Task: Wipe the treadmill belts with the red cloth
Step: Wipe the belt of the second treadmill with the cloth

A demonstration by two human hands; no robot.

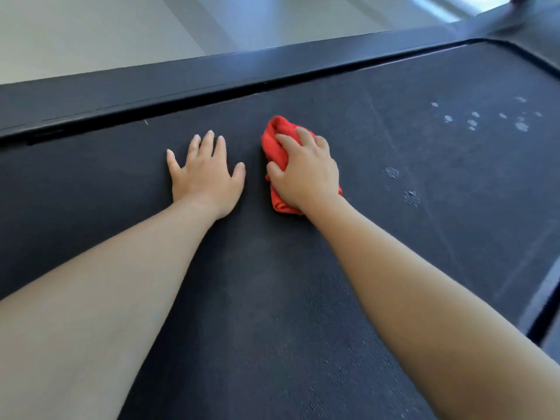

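Observation:
The dark treadmill belt point(394, 153) fills most of the head view. A bunched red cloth point(277, 140) lies on it near the middle. My right hand point(306, 171) lies on top of the cloth, with its fingers curled over the folds and its thumb against the cloth's left side. My left hand point(206, 174) lies flat on the belt just left of the cloth, fingers spread and straight, holding nothing. Pale scuff marks point(472, 122) dot the belt to the right of the cloth.
A black side rail point(151, 86) runs along the belt's far edge, with pale floor point(91, 31) beyond it. The belt's rounded frame edge point(539, 59) curves at the upper right, and another rail edge point(542, 304) shows at the right.

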